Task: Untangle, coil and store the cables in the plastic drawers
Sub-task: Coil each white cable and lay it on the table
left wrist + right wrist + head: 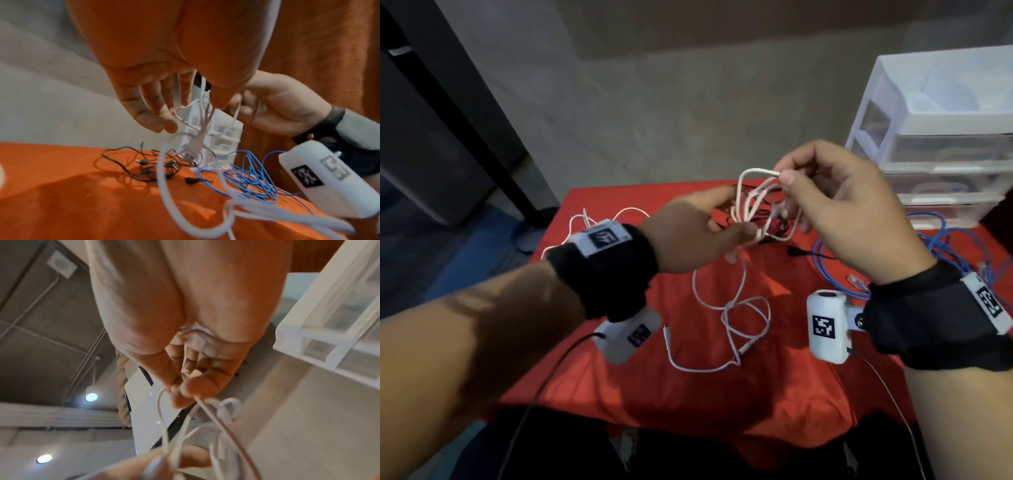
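Red cloth (pixel 774 404) lies under both my hands; left hand (pixel 688 233) and right hand (pixel 849 209) pinch the white cable (pixel 748 205), drawers (pixel 941 137) at the right edge.

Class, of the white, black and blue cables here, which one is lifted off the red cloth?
The white cable, pinched by both hands; the black cable and blue cable lie untouched on the cloth.

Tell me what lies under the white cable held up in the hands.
Under the white cable lies the red cloth, where its loose end trails. A tangled black cable lies behind it there. Whatever the left hand covers is hidden.
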